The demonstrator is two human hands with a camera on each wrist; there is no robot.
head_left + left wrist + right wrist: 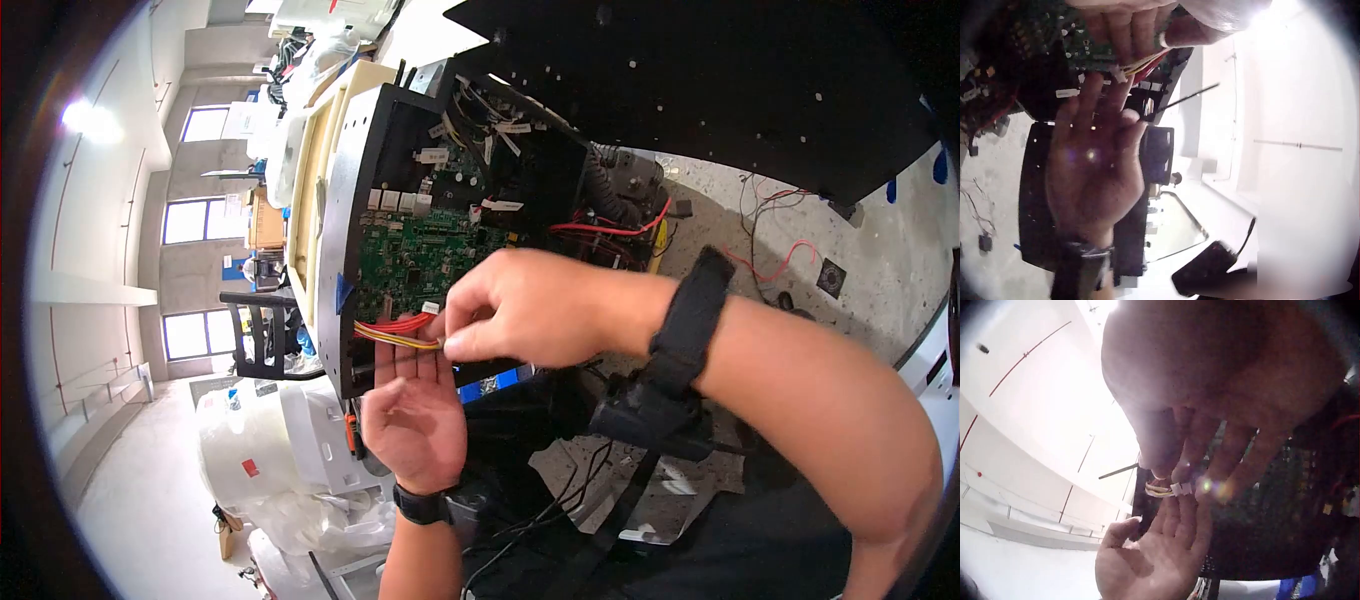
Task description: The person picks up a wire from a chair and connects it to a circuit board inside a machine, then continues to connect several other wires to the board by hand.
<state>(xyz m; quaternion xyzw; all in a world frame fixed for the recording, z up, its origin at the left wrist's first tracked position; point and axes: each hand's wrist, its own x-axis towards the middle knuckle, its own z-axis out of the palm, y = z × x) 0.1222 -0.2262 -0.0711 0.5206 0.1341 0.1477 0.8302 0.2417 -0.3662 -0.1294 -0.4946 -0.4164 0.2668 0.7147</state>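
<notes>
My right hand (525, 305) comes in from the right and pinches the end of a bundle of yellow and white wires (395, 340) between thumb and index finger. In the right wrist view a white connector (1182, 489) shows at the end of these wires, close under the fingertips. Palm up, my left hand (420, 430) lies below, its fingers straight beneath the bundle. Red wires (405, 323) cross those same fingers and end near a white tag (430, 308). Behind both hands is a green circuit board (420, 265) inside a black metal case (352, 230).
A large black panel (700, 70) stands at the upper right. Several labelled cables hang inside the case. Red and black cables lie on the speckled floor (800, 215). An orange-handled tool (352, 435) sits by the case's lower corner, near a white wrapped object (245, 440).
</notes>
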